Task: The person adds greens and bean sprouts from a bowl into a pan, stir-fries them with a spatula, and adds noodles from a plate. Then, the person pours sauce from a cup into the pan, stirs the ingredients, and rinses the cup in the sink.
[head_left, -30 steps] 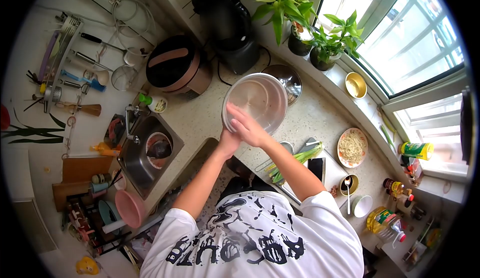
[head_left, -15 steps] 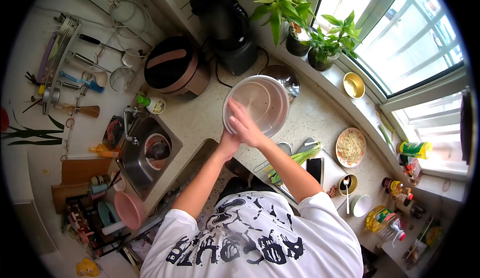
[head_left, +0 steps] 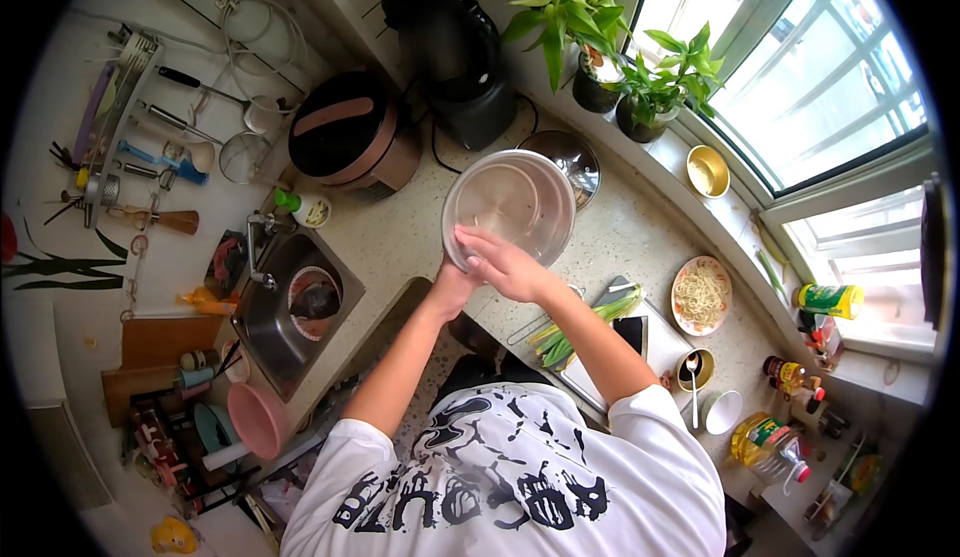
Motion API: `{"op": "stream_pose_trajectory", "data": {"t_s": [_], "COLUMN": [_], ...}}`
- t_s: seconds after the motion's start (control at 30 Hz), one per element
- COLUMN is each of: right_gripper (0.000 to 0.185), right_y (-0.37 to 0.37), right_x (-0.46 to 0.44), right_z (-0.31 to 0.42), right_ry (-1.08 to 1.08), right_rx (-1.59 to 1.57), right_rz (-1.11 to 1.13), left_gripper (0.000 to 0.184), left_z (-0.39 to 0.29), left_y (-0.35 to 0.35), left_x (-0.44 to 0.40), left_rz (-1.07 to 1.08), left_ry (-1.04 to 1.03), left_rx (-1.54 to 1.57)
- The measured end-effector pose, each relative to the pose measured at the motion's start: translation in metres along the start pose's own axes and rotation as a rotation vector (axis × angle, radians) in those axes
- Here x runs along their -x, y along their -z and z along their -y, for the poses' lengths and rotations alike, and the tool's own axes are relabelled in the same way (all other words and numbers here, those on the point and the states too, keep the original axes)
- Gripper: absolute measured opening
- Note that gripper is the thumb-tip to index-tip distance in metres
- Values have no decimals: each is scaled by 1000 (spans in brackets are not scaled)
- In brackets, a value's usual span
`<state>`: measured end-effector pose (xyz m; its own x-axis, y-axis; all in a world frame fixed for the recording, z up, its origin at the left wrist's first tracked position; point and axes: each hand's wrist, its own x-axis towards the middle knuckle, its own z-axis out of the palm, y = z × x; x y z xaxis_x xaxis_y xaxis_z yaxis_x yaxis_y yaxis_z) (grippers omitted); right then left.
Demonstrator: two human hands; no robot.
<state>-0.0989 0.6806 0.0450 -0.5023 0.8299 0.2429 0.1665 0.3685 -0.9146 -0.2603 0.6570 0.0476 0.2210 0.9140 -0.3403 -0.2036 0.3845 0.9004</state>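
A pale, see-through round bowl (head_left: 530,202) is in front of me, with a little moisture or residue inside. Over its near-left rim my two hands are together. My right hand (head_left: 512,265) is on top, fingers stretched out and pointing left. Beneath it is my left hand (head_left: 452,289), close against the bowl's near side. Its fingers are mostly hidden, so I cannot tell whether it grips the rim. A shiny metal lid or bowl (head_left: 575,167) lies partly behind the pale bowl.
Right of my arms lie green onions (head_left: 590,327) on a board, a plate of noodles (head_left: 702,297) and a small bowl with a spoon (head_left: 693,369). Left is the sink (head_left: 270,332); behind stand a rice cooker (head_left: 350,137), a black appliance (head_left: 450,57) and potted plants (head_left: 645,117).
My right hand has turned and slid lower over my left hand, its fingers now lying more sideways. The pale bowl has shifted very slightly left.
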Motion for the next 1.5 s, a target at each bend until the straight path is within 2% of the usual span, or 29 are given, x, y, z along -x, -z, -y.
{"op": "stream_pose_trajectory", "data": {"t_s": [0.07,0.17,0.27,0.37,0.53,0.6,0.67,0.77,0.87,0.97,1.1,1.3,1.5], "right_gripper": [40,41,43,45,49,49,50,54,58,61,57,50,42], "right_y": [4,31,31,24,27,32,38,44,29,10,12,10,17], "right_x": [5,-4,0,-11,0,11,19,15,1,1,16,28,33], "right_z": [0,8,1,0,-21,-29,-36,-23,-11,-30,-31,-48,-66], "right_ry": [-35,-194,-85,257,226,154,29,131,28,52,17,-3,-36], "right_rx": [92,342,462,613,647,631,574,635,651,564,636,604,597], "right_rz": [68,454,234,-19,112,210,309,58,-153,-173,-8,27,14], "left_gripper": [52,56,61,70,96,100,101,99,98,98,97,92,94], "left_z": [9,20,27,30,31,23,18,18,16,25,35,30,33], "left_y": [11,21,18,8,16,17,13,12,1,-4,8,1,-2], "left_x": [-4,-7,-7,-6,-16,-14,-16,-18,-17,-22,-32,-33,-32], "left_rz": [51,85,34,-13,7,18,-40,-66,-61,-80,-81,-145,-108], "left_ry": [31,16,-56,-129,-177,-175,-291,-343,-379,-378,-348,-444,-543], "left_rx": [-29,-93,-142,-208,-312,-240,-300,-487,-651,-605,-440,-671,-843]}}
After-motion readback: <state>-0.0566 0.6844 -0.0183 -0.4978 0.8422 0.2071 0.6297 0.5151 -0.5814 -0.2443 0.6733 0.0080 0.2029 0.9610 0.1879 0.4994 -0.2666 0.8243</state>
